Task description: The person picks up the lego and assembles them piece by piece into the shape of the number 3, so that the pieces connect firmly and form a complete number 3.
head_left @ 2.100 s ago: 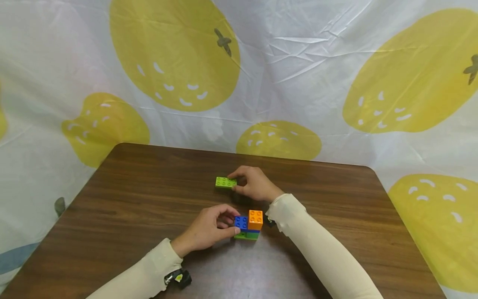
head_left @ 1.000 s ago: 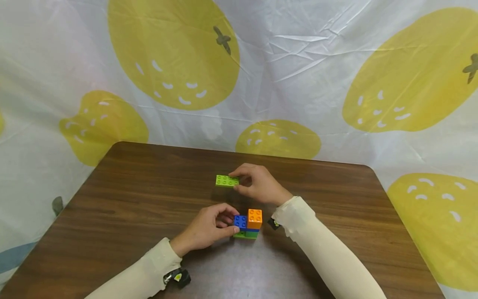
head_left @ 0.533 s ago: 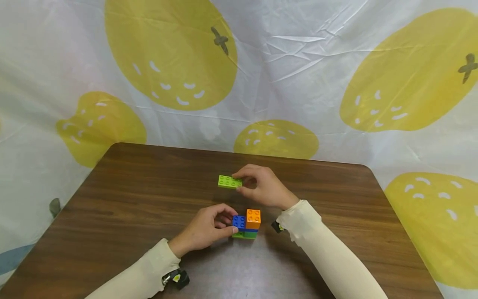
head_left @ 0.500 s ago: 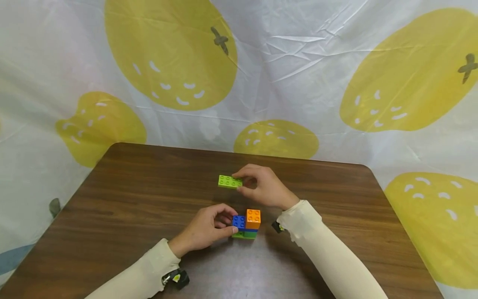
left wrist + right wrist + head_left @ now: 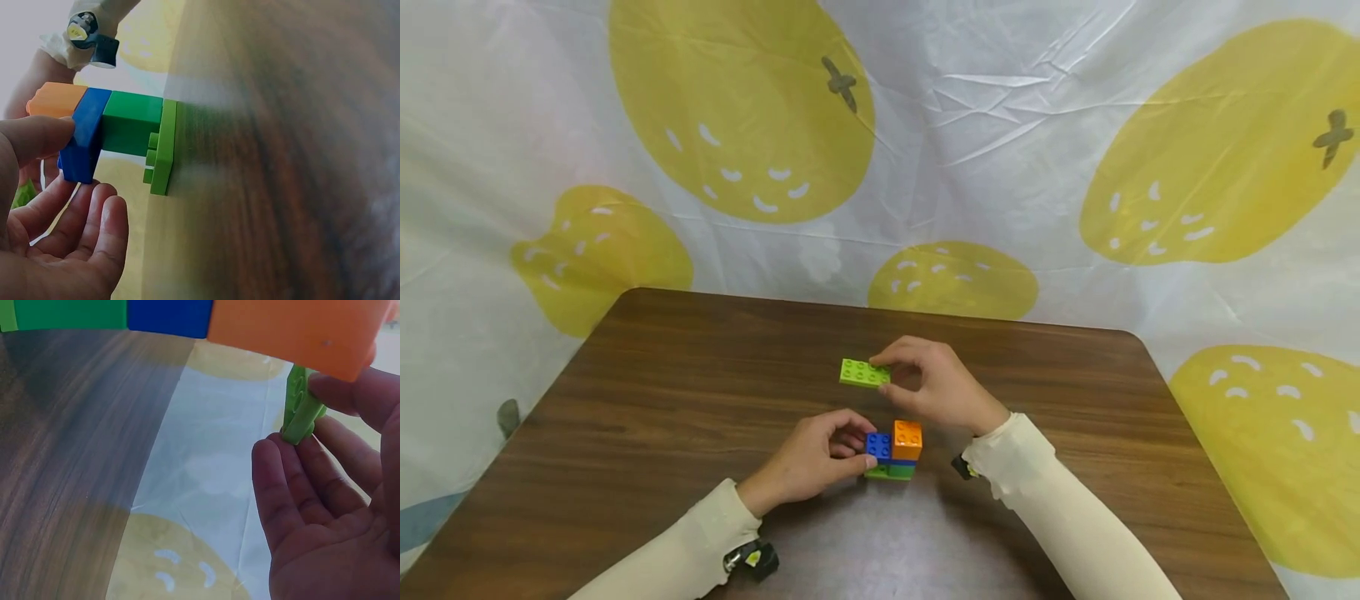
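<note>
My left hand (image 5: 812, 454) pinches the left end of a blue brick (image 5: 878, 446) in a small stack. In the left wrist view the stack shows a lime-green studded plate (image 5: 164, 153) at the table, a dark green brick (image 5: 131, 124) on it, then the blue brick, with an orange brick (image 5: 57, 99) on top. The blue brick overhangs the dark green one on the side of my left fingers. Beyond the stack, my right hand (image 5: 938, 385) holds another lime-green plate (image 5: 859, 373) by its right end between thumb and fingers, studs up, raised above the table.
A brown wood-grain table (image 5: 700, 358) lies under both hands. Behind it hangs a white cloth (image 5: 970, 150) with big yellow fruit prints, reaching the table's far edge. Small black cameras (image 5: 760, 560) sit at both wrists.
My right hand has lifted the loose lime-green plate off the table and brought it slightly right and nearer. My left hand has kept its hold on the stack, which stays in place.
</note>
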Action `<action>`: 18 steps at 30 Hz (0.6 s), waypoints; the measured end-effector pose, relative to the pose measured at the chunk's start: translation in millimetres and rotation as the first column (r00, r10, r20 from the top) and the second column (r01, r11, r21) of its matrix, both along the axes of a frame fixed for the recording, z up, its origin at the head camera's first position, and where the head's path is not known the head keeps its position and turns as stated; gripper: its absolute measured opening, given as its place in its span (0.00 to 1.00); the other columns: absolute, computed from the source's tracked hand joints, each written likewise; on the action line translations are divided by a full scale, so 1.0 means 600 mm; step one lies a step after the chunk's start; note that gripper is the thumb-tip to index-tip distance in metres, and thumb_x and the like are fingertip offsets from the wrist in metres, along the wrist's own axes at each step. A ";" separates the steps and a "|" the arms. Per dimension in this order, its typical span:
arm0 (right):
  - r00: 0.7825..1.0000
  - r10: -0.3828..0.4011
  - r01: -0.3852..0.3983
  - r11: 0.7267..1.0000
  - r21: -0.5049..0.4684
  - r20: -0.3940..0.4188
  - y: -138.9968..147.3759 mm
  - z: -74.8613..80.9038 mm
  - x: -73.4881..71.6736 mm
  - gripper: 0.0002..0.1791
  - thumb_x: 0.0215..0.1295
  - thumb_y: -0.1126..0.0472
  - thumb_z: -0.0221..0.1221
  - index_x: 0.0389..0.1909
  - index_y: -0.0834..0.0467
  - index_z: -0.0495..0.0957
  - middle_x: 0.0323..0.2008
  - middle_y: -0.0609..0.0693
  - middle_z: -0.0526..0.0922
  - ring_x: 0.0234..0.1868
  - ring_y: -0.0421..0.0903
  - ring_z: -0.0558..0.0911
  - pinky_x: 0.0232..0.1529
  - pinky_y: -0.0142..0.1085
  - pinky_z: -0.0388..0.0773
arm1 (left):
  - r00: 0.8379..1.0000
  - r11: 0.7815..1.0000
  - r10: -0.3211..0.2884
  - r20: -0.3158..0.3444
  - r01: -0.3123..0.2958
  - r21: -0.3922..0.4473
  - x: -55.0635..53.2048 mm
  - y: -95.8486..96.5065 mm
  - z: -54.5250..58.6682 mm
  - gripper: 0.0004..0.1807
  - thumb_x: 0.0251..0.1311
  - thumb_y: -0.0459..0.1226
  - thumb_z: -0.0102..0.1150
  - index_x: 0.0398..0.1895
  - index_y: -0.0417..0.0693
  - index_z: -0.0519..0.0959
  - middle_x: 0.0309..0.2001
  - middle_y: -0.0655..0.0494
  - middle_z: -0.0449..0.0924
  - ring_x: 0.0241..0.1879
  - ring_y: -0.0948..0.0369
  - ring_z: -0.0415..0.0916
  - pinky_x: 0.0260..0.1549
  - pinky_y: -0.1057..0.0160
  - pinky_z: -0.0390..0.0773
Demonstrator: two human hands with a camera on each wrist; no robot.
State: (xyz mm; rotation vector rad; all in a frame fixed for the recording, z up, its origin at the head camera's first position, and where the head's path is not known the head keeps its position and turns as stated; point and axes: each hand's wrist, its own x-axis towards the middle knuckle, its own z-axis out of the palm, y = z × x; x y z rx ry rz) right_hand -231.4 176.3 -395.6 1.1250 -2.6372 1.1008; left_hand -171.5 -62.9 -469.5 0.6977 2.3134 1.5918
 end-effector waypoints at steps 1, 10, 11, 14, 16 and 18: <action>1.000 -0.001 0.001 1.000 -0.003 -0.004 0.001 0.000 0.002 0.19 0.67 0.60 0.71 0.59 0.53 0.85 0.54 0.45 0.87 0.47 0.49 0.87 0.51 0.47 0.87 | 1.000 1.000 0.000 0.000 0.000 -0.001 0.000 0.000 0.000 0.18 0.65 0.40 0.74 0.55 0.45 0.82 0.51 0.50 0.85 0.47 0.58 0.84 0.49 0.64 0.87; 1.000 -0.003 0.003 1.000 -0.003 -0.021 0.007 0.008 0.023 0.20 0.65 0.62 0.72 0.58 0.51 0.86 0.53 0.44 0.87 0.47 0.39 0.85 0.50 0.38 0.86 | 1.000 1.000 0.001 0.010 -0.001 0.007 0.000 0.001 -0.002 0.19 0.65 0.40 0.74 0.55 0.44 0.82 0.51 0.50 0.85 0.48 0.58 0.83 0.49 0.66 0.87; 1.000 0.000 0.000 1.000 -0.004 -0.023 0.008 0.009 0.025 0.20 0.65 0.62 0.72 0.57 0.51 0.86 0.53 0.44 0.87 0.47 0.39 0.85 0.50 0.38 0.87 | 1.000 1.000 0.001 0.012 -0.001 0.007 0.000 0.001 -0.002 0.19 0.65 0.40 0.74 0.55 0.43 0.82 0.51 0.50 0.85 0.48 0.58 0.83 0.49 0.66 0.87; 0.999 0.006 -0.007 1.000 -0.007 -0.032 0.008 0.011 0.031 0.19 0.65 0.62 0.72 0.57 0.52 0.86 0.53 0.44 0.87 0.47 0.40 0.85 0.50 0.39 0.87 | 1.000 1.000 0.000 0.015 -0.001 0.010 0.000 0.000 -0.001 0.19 0.66 0.40 0.73 0.56 0.43 0.82 0.51 0.49 0.85 0.48 0.57 0.83 0.50 0.65 0.87; 0.999 0.009 -0.009 1.000 -0.009 -0.036 0.010 0.011 0.035 0.19 0.65 0.62 0.72 0.57 0.52 0.86 0.53 0.44 0.87 0.47 0.41 0.85 0.50 0.42 0.88 | 1.000 1.000 0.000 0.015 0.000 0.012 0.001 0.000 0.000 0.19 0.66 0.40 0.73 0.56 0.42 0.82 0.52 0.49 0.85 0.48 0.57 0.83 0.50 0.65 0.87; 0.999 0.010 -0.011 1.000 -0.012 -0.034 0.011 0.010 0.039 0.19 0.65 0.62 0.72 0.57 0.52 0.86 0.53 0.44 0.87 0.47 0.42 0.85 0.49 0.44 0.88 | 1.000 1.000 -0.002 0.011 0.001 0.013 0.001 -0.001 0.000 0.20 0.66 0.40 0.73 0.57 0.41 0.82 0.52 0.48 0.85 0.48 0.57 0.84 0.50 0.65 0.87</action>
